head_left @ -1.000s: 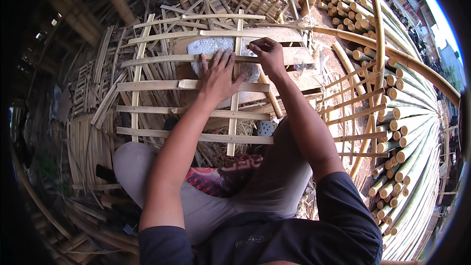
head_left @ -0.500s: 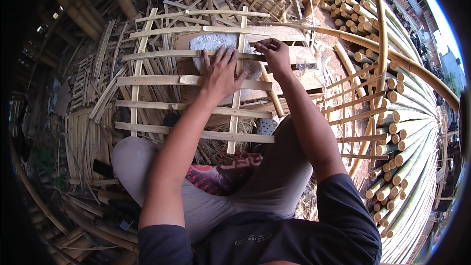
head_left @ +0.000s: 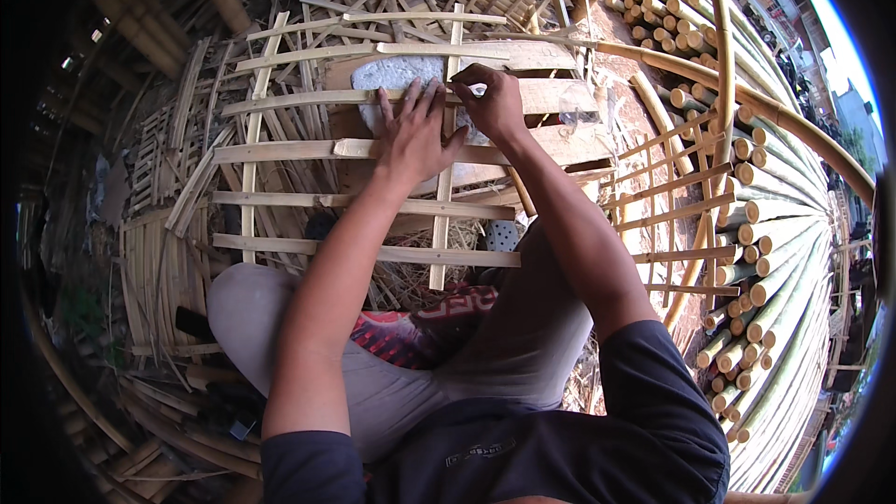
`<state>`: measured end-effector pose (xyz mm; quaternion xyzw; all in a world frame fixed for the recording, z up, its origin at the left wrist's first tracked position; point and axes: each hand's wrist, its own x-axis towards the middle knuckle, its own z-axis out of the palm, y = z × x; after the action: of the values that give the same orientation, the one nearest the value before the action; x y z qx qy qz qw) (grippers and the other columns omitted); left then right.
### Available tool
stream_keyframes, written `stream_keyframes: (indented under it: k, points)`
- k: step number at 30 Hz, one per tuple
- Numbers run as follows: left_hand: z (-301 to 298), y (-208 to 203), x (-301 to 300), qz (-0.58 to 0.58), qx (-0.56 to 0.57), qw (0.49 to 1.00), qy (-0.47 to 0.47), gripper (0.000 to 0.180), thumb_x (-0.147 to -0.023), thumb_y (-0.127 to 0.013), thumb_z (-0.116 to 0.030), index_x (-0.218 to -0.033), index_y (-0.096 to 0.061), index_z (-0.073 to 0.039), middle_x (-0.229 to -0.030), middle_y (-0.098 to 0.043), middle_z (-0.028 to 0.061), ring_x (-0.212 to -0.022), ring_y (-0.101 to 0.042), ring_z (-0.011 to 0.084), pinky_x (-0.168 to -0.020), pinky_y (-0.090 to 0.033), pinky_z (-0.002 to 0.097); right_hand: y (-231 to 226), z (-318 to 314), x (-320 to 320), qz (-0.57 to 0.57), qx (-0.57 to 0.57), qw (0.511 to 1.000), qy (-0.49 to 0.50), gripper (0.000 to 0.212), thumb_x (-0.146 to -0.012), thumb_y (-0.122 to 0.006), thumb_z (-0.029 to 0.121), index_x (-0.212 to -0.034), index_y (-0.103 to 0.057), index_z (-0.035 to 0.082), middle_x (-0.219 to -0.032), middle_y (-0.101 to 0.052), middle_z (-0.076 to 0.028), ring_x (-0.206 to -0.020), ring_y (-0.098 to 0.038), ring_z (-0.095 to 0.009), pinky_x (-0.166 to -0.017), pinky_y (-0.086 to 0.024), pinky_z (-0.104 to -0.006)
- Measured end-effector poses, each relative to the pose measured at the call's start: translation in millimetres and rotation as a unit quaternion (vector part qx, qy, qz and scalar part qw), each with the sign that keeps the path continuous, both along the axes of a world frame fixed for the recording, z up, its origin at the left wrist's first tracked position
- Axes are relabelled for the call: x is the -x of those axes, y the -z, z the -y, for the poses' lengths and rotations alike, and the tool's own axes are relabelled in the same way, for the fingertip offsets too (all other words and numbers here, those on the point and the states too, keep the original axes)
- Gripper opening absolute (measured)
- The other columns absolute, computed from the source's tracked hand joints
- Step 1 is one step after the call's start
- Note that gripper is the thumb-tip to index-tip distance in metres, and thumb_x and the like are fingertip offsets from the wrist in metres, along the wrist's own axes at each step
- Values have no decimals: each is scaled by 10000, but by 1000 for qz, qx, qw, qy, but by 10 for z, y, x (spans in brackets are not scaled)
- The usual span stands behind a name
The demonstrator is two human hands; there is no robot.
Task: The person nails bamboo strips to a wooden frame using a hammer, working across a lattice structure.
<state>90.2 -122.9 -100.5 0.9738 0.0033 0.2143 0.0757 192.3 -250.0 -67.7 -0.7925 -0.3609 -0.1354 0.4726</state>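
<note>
1. The frame [head_left: 317, 151] is laid out in front of the person, above the crossed legs, with its far part over a pale stone [head_left: 401, 72] and boards [head_left: 560, 98]. It is made up of six cross slats set over two uprights.
2. The third slat [head_left: 308, 100], counted from the far side, is set with its long axis running left to right; its right part is covered by the hands.
3. This slat is crossed by the right upright [head_left: 445, 183], whose long axis runs away from the body. The crossing is placed between the two hands, just left of the right fingertips and to the right of most of the left fingers; the right hand is judged the nearer.
4. The left hand [head_left: 408, 140] is held palm down, its fingers spread and laid across the third slat, nothing being gripped. The left forearm is stretched over the nearer slats from the lower edge.
5. The right hand [head_left: 493, 105] is turned inward, its fingers curled toward the thumb. Whether the tips are closed, or anything small is pinched, cannot be told. The right elbow is bent outward.
</note>
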Motion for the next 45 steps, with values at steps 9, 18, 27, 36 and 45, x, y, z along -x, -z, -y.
stream_keyframes:
  k: [9, 18, 27, 36, 45]
  points:
    - [-9, 5, 7, -7, -19, 1000, -8, 793, -920, -472, -638, -1433, -457, -33, -1534, -405, 134, -1458, -302, 316, -1159, -85, 678, 49, 9, -4, -43, 35, 998, -12, 127, -807, -709, 3, -933, -727, -1, -869, -744, -131, -795, -725, -204, -738, -548, -323]
    - [-7, -2, 19, -9, -12, 1000, -7, 764, -931, -479, -593, -1428, -456, -13, -1518, -425, 143, -1457, -304, 322, -1160, -78, 677, 71, 1, -27, -87, 44, 995, 1, 88, -813, -694, -12, -897, -721, -4, -845, -745, -123, -795, -723, -170, -729, -549, -304]
    - [14, -21, 2, -17, -16, 1000, -5, 764, -935, -481, -568, -1440, -436, 4, -1534, -402, 140, -1465, -287, 314, -1169, -78, 660, 369, -6, -269, -160, -14, 987, -17, 25, -825, -727, -14, -842, -709, -8, -800, -740, -84, -765, -683, -92, -680, -535, -263]
    - [8, -37, 24, -16, -1, 1000, -5, 741, -921, -514, -529, -1427, -449, 8, -1529, -406, 139, -1451, -308, 319, -1167, -83, 662, 263, 2, -170, -145, -14, 989, -4, 123, -788, -766, 99, -861, -739, 4, -809, -729, -167, -733, -719, -235, -706, -537, -344]
    - [-10, -2, 6, 3, 9, 1000, 0, 737, -916, -520, -537, -1413, -475, 5, -1534, -400, 143, -1455, -304, 318, -1169, -71, 656, 234, 14, -157, -129, 10, 992, 0, 121, -790, -767, 109, -863, -747, 15, -808, -728, -164, -726, -717, -232, -703, -537, -348]
